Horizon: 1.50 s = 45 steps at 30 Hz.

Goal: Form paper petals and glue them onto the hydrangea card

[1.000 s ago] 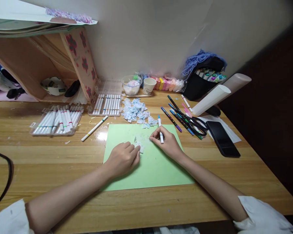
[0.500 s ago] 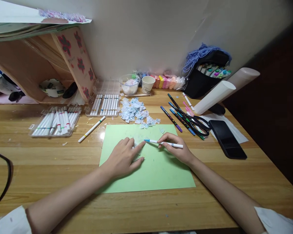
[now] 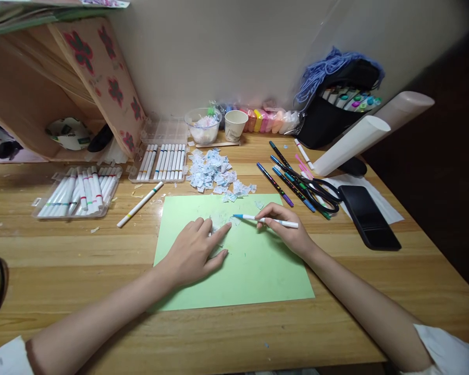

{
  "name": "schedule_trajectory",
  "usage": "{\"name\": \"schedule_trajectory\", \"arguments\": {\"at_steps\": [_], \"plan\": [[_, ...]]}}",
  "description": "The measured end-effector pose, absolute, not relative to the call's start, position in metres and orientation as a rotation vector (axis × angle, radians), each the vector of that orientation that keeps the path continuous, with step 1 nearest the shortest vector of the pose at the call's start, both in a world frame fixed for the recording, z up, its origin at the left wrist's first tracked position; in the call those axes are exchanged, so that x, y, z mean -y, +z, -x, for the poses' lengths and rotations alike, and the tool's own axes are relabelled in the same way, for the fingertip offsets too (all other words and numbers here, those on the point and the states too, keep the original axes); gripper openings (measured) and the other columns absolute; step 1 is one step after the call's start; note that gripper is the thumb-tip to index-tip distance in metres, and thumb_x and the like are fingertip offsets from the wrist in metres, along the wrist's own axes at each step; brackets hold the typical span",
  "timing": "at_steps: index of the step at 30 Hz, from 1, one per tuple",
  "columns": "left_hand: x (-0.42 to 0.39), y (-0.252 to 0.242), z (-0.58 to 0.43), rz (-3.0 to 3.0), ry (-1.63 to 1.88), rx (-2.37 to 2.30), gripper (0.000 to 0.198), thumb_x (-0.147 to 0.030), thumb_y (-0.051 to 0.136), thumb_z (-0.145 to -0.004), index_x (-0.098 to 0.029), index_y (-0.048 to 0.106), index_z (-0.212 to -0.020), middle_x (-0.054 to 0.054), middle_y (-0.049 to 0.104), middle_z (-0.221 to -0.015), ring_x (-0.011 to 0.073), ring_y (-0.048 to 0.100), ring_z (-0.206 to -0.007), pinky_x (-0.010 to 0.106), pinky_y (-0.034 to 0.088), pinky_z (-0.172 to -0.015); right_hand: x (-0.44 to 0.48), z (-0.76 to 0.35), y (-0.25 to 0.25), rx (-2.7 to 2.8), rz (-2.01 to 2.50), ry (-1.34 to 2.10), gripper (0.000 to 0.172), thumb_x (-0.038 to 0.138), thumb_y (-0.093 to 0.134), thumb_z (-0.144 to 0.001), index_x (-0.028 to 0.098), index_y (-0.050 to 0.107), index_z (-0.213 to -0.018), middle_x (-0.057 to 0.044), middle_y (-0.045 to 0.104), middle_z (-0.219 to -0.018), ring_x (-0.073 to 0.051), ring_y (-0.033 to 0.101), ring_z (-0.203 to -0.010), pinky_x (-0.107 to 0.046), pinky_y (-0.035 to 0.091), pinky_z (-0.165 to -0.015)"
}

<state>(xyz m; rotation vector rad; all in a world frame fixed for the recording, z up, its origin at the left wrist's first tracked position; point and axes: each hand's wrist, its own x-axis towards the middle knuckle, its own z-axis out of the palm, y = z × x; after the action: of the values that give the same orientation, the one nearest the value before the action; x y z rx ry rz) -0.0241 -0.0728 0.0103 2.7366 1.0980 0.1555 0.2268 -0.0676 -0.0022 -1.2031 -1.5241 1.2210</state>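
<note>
Marker [image 3: 250, 217] turned leftward, scissors [image 3: 319, 183] beside phone [image 3: 369, 217]

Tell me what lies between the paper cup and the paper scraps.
A thin tan stick lies between the paper cup and the paper scraps, in the head view.

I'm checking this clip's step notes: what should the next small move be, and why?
The right hand should probably guide the blue-tipped marker gently onto the pale paper scrap beside the left hand: its tip points close to that scrap, and the left hand rests on the green paper.
</note>
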Motion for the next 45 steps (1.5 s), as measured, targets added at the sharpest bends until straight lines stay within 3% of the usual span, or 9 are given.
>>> {"name": "schedule_trajectory", "arguments": {"at_steps": [25, 45], "plan": [[0.0733, 0.0089, 0.0235, -2.743, 0.194, -1.100, 0.050, -0.041, 0.038, -0.090, -0.019, 0.043, -0.135, 0.010, 0.052, -0.092, 0.0234, 0.044, -0.082, 0.037, 0.038, -0.070, 0.0666, -0.2280, -0.0007, 1.536, 1.214, 1.202, 0.024, 0.040, 0.055, -0.084, 0.018, 0.062, -0.082, -0.003, 0.063, -0.071, -0.017, 0.061, -0.067, -0.030, 0.049, -0.065], [0.0729, 0.0095, 0.0234, -2.747, 0.191, -1.111, 0.050, -0.040, 0.039, -0.090, -0.020, 0.043, -0.135, 0.009, 0.052, -0.092, 0.0235, 0.044, -0.082, 0.037, 0.037, -0.070, 0.0647, -0.2336, -0.0028, 1.566, 1.201, 1.237, 0.015, 0.029, 0.052, -0.082, 0.019, 0.062, -0.078, -0.002, 0.061, -0.067, -0.016, 0.059, -0.064, -0.030, 0.047, -0.063]]}}
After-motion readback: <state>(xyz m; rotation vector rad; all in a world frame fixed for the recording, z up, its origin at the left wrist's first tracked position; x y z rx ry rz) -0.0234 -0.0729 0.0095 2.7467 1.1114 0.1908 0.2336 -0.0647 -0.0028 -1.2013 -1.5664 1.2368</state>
